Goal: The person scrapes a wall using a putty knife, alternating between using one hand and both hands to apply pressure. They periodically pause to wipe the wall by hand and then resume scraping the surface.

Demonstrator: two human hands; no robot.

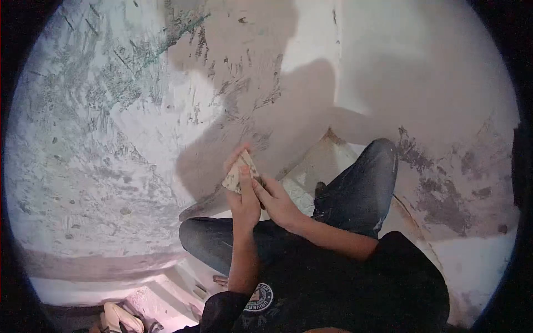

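Note:
My left hand (243, 204) is closed around a pale, worn folded sheet (237, 173) that looks like sandpaper, with the thumb laid flat on its face. Dark smudges mark the sheet, and its upper end comes to a point. From the right, my right hand (277, 204) meets it, fingers bent against the sheet's lower right edge beside the left thumb. Both hands are raised in front of my bent legs. What the right fingertips grip is partly hidden by the left hand.
A patchy wall (133, 133) with scraped dark marks rises ahead and meets another wall (422, 83) in a corner. My bent knees in dark jeans (361, 183) are close to the walls. At lower left, a beige item (122, 317) lies among other things.

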